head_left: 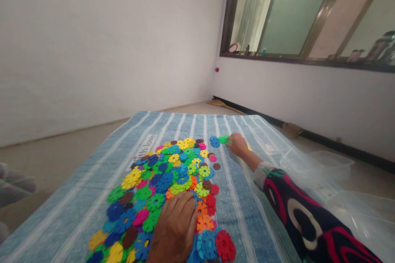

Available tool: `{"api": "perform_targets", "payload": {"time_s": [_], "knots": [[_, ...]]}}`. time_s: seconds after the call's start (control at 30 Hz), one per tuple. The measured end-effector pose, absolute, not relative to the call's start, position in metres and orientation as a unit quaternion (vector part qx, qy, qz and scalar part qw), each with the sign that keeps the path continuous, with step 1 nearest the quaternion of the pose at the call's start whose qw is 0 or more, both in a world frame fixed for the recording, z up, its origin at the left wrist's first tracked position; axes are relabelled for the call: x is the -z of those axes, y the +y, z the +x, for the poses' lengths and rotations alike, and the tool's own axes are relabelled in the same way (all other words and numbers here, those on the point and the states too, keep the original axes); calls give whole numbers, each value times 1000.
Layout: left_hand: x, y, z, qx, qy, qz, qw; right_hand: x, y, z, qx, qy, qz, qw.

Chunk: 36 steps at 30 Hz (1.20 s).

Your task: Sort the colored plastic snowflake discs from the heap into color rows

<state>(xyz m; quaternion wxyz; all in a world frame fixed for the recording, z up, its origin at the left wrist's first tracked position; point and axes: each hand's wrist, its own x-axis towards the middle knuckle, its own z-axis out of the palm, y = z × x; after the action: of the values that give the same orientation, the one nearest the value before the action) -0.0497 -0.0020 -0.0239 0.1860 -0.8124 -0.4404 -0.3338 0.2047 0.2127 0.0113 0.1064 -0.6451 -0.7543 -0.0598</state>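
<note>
A large heap of coloured plastic snowflake discs (165,181) lies on a blue-and-white striped cloth (83,189). My left hand (177,224) rests palm down on the near part of the heap, its fingers together and bent downward. Its fingertips are hidden among the discs, so what they hold cannot be made out. Farther off, my right hand (238,145) has its fingers closed at a green snowflake disc (227,138) on the cloth. Just left of it lie another green disc (221,140) and several overlapping blue discs (214,141). A bit of yellow shows beside the right wrist.
Clear plastic boxes (331,162) stand along the right side, by my patterned sleeve. Walls meet in the corner ahead, and a window (296,12) with small items on its sill is at upper right. A piece of cardboard (291,130) lies against the skirting.
</note>
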Motion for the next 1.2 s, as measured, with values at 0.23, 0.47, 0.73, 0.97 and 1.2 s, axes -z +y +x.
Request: {"api": "perform_targets", "payload": {"time_s": [0.23, 0.47, 0.73, 0.97, 1.2], "knots": [[19, -3, -47, 343, -439, -809, 187, -8, 228, 196, 65, -754, -649, 81], [13, -4, -43, 359, -435, -806, 180, -3, 230, 190, 69, -756, -646, 76], [15, -4, -44, 355, -432, -808, 186, 0, 231, 189, 72, -756, -644, 91], [13, -4, -44, 355, -434, -808, 181, -1, 230, 191, 67, -752, -646, 110], [22, -1, -49, 322, -436, -820, 183, -2, 217, 201, 63, -737, -654, 158]]}}
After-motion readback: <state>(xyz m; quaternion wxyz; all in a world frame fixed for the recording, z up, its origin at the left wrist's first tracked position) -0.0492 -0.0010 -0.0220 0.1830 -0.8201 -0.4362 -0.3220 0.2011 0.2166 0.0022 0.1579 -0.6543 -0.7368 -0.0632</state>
